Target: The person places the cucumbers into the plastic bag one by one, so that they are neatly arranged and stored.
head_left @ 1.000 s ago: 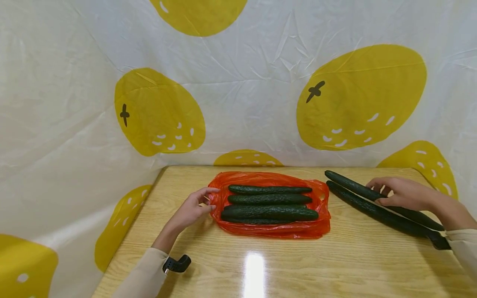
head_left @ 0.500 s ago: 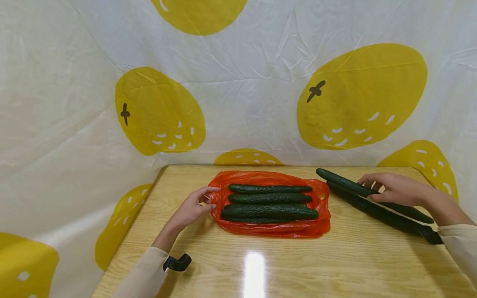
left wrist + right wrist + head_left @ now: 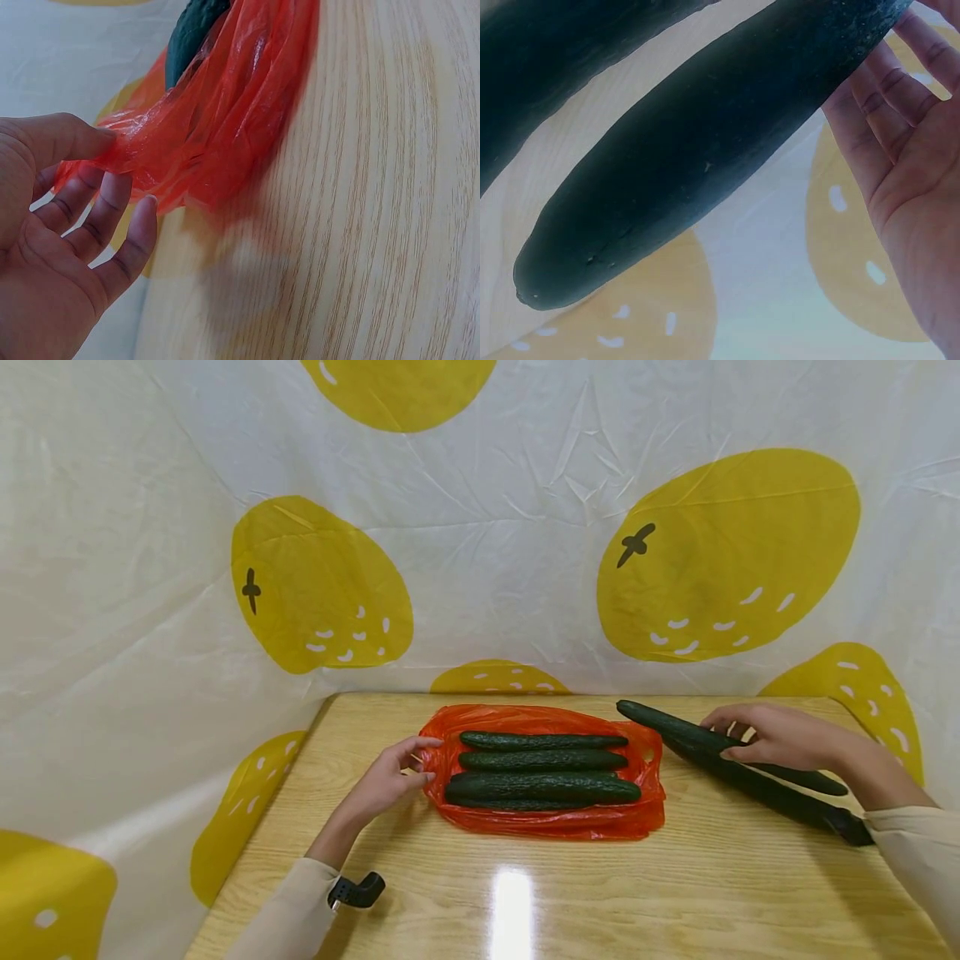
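Note:
In the head view, a red plastic bag (image 3: 540,720) lies flattened on the table with several dark green cucumbers (image 3: 543,787) side by side on it. At the bag's left end, my left hand (image 3: 388,779) pinches the thin edge; the left wrist view shows the thumb on the crinkled plastic (image 3: 232,127). My right hand (image 3: 787,739) grips a long cucumber (image 3: 663,721) near its middle, raised and slanting toward the bag's right end. Just under it, another cucumber (image 3: 780,793) lies slanted on the table.
The wooden table (image 3: 600,893) is bordered at the back and left by a white sheet (image 3: 510,593) printed with yellow fruit. A black wrist device (image 3: 358,890) sits on the left arm, and a bright reflection shows on the front of the table.
My right hand has shifted left with the cucumber, whose far tip now hangs near the bag's right end. The left hand and bag have stayed put.

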`<act>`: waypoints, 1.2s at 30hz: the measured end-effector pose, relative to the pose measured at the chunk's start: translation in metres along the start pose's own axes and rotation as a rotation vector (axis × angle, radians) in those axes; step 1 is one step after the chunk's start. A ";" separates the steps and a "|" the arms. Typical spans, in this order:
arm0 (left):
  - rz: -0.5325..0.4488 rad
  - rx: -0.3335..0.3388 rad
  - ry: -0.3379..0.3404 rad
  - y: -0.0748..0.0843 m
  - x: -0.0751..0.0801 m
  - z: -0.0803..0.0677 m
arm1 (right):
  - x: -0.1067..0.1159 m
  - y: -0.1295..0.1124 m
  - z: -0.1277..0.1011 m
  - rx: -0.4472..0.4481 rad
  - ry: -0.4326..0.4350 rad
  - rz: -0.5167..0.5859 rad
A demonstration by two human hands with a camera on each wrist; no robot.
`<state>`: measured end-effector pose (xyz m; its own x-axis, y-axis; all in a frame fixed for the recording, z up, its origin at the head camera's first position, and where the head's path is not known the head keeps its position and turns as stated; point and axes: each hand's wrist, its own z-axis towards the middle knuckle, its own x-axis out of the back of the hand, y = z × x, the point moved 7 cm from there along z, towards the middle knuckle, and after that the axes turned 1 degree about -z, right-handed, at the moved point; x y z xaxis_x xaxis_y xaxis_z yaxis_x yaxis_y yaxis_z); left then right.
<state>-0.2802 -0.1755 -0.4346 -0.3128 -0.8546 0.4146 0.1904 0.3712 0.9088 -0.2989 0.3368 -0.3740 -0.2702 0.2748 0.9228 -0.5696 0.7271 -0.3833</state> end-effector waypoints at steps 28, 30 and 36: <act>0.026 -0.013 -0.003 0.002 0.000 0.002 | -0.001 -0.040 0.030 0.118 0.024 0.019; 0.027 -0.016 -0.005 0.001 -0.001 0.002 | -0.002 -0.042 0.033 0.124 0.015 0.025; 0.027 -0.021 -0.006 0.001 -0.002 0.001 | -0.006 -0.048 0.043 0.161 0.001 0.055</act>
<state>-0.2807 -0.1728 -0.4343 -0.3126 -0.8421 0.4395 0.2186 0.3864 0.8960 -0.3030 0.2733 -0.3632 -0.3036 0.3124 0.9001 -0.6711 0.6005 -0.4348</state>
